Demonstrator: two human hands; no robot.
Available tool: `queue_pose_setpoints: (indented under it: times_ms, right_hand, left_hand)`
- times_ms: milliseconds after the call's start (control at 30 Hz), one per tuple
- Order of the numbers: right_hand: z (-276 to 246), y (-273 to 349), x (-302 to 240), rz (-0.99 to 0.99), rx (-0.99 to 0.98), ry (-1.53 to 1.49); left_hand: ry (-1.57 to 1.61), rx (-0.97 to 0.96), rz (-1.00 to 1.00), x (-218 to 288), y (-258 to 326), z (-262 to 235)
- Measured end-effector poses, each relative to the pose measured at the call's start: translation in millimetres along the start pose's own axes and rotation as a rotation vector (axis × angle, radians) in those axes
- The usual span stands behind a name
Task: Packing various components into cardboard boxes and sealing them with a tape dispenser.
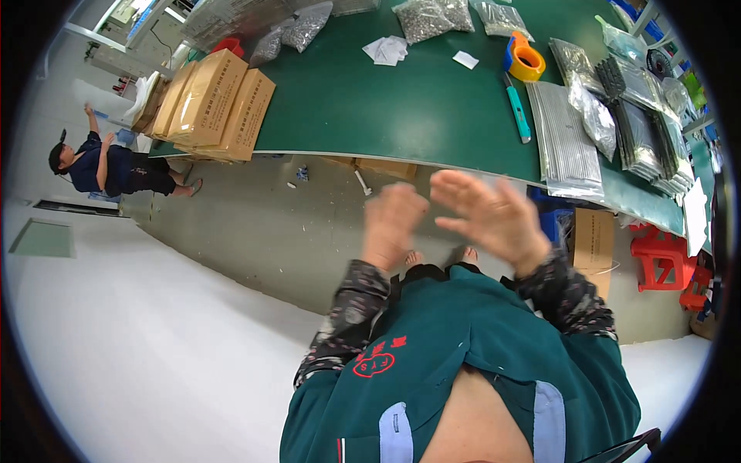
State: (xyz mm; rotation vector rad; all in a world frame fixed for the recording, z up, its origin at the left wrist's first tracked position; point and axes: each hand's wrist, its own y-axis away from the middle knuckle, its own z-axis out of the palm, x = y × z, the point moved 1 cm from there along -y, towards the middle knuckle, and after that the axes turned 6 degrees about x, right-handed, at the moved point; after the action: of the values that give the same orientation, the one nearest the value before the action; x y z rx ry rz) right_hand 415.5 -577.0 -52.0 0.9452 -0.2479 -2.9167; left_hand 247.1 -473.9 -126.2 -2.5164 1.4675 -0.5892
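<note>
Both of my hands are raised in front of my body, short of the green workbench (401,108). My right hand (494,220) has its fingers stretched out and the thumb apart, with nothing in it. Beside it my left hand (392,224) is smeared by motion, its fingers seeming bent away from view; I cannot make out their shape. The two hands are close but apart. Nearest on the bench lie a teal utility knife (518,112) and an orange tape roll (525,59). To their right is a bagged stack of grey ribbed strips (563,139).
Taped cardboard boxes (220,108) stand at the bench's left end. Bags of small parts (424,19) and white paper slips (386,51) lie farther back. Red plastic stools (664,258) and a carton (593,239) are below right. Another person (100,166) stands far left.
</note>
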Motion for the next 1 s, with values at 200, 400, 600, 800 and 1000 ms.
queue_pose_setpoints:
  times_ms: [200, 400, 600, 800, 1000]
  right_hand:
    - [-59, 71, -52, -0.065, -0.140, 0.440]
    - [-213, 172, 55, 0.670, 0.260, 1.614]
    - [-266, 223, -32, 0.438, 0.505, 1.859]
    - [-137, 108, 12, -0.198, 0.298, 0.659]
    - [-320, 256, 13, 1.023, 0.629, 1.947]
  left_hand:
    - [0.320, 0.045, -0.717, -43, 87, -49]
    - [0.813, -0.852, -0.792, 34, 150, 34]
    - [-0.003, -0.460, -0.799, -73, 169, -9]
    - [0.361, -0.589, -0.597, 29, 152, 79]
    - [-0.431, -1.183, -0.658, -55, 180, 42]
